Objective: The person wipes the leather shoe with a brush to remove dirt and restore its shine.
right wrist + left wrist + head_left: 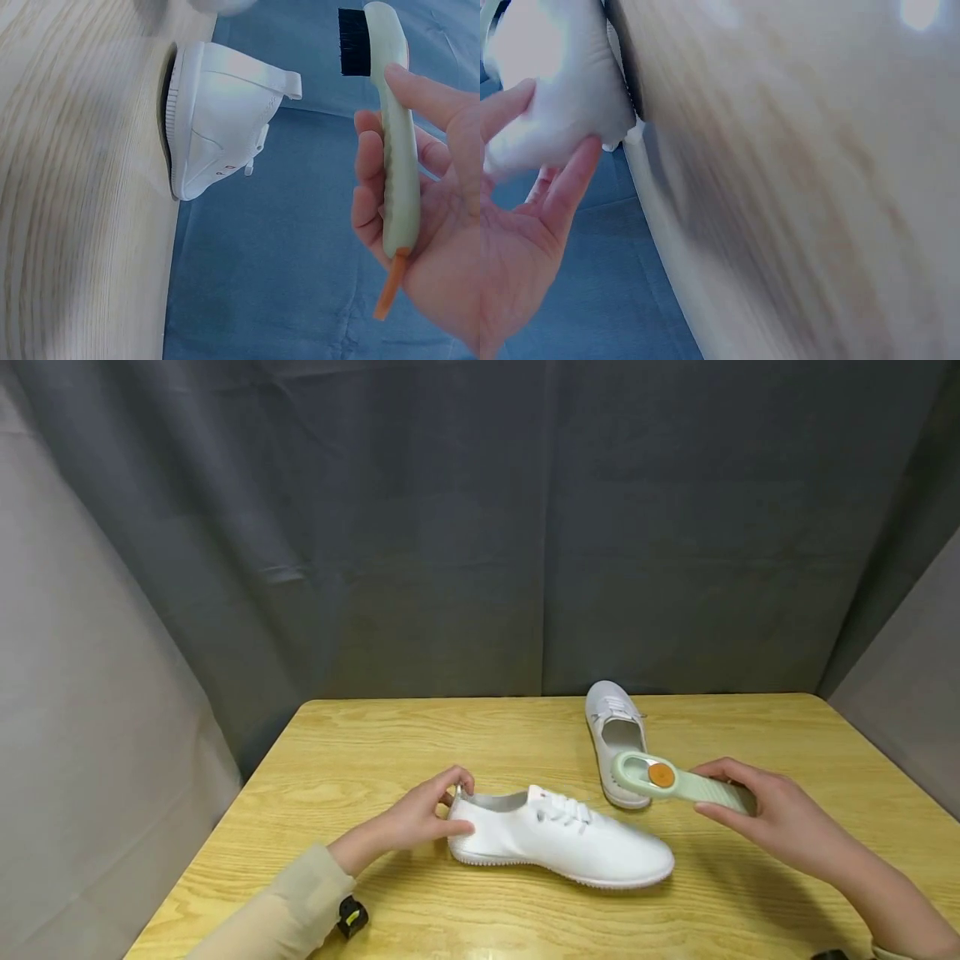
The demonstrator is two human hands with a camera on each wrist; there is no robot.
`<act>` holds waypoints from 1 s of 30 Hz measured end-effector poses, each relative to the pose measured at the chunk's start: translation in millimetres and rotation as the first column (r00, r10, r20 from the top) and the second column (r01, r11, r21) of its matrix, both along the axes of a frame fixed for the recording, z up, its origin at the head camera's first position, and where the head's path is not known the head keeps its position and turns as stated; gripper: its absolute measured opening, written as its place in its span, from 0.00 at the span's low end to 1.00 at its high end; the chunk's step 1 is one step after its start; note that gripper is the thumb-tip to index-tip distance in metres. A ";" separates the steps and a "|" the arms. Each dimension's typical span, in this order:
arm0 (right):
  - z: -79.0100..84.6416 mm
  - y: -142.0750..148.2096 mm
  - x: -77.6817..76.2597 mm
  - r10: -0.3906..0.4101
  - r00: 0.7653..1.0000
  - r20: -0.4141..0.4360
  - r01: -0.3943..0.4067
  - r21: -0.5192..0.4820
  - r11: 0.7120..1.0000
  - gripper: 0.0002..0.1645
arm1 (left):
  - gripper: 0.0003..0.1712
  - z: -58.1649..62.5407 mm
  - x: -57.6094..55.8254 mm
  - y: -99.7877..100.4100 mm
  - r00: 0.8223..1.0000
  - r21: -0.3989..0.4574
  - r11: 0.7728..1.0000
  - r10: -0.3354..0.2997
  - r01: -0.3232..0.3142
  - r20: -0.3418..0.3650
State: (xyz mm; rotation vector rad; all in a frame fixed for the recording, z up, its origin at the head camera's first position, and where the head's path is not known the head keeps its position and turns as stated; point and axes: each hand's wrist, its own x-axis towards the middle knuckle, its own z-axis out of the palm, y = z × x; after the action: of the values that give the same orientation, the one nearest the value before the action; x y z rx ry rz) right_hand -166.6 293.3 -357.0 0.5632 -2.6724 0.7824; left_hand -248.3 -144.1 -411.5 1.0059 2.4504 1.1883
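Observation:
A white lace-up shoe (570, 843) lies sole down in front of me, toe pointing right. My left hand (423, 814) grips its heel, thumb on the near side and fingers at the back rim; the left wrist view shows the heel (570, 97) between thumb and fingers. In my right hand (780, 814) is a pale green shoe brush (705, 787) with an orange round button. Its black bristles (354, 42) show in the right wrist view, and my fingers curl round the handle. The brush is held above the table, right of the shoe's toe.
A second white shoe (611, 727) stands farther back, toe away from me, its heel partly behind the brush head in the head view. The wooden table (360, 743) ends at a dark grey curtain (450, 568). Light grey cloth (97, 677) hangs at the left.

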 end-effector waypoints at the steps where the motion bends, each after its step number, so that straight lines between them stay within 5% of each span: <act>1: -0.2 -0.1 0.1 0.002 1.000 -0.004 -0.002 -0.002 1.000 0.20 | 0.19 0.5 0.4 0.4 1.000 -0.010 1.000 -0.006 0.006 -0.025; 6: 0.2 -0.1 0.2 0.000 1.000 -0.014 0.000 0.005 1.000 0.20 | 0.16 1.8 3.1 1.6 0.995 -0.044 0.999 -0.024 0.020 -0.093; 24: 0.5 -0.1 0.2 -0.019 0.999 0.045 0.019 0.002 1.000 0.19 | 0.17 4.2 4.9 1.9 0.994 -0.091 0.996 -0.002 -0.008 -0.110; 30: 1.0 0.1 1.2 -0.033 0.996 0.085 0.031 0.022 0.999 0.19 | 0.17 5.1 4.8 1.3 0.998 -0.047 0.999 -0.028 0.025 -0.056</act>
State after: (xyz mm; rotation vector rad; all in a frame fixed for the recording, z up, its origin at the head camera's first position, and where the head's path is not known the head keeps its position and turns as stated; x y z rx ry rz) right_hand -165.4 293.4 -356.0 0.5017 -2.7630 0.7884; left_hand -243.5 -142.8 -406.3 1.0694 2.4872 1.1046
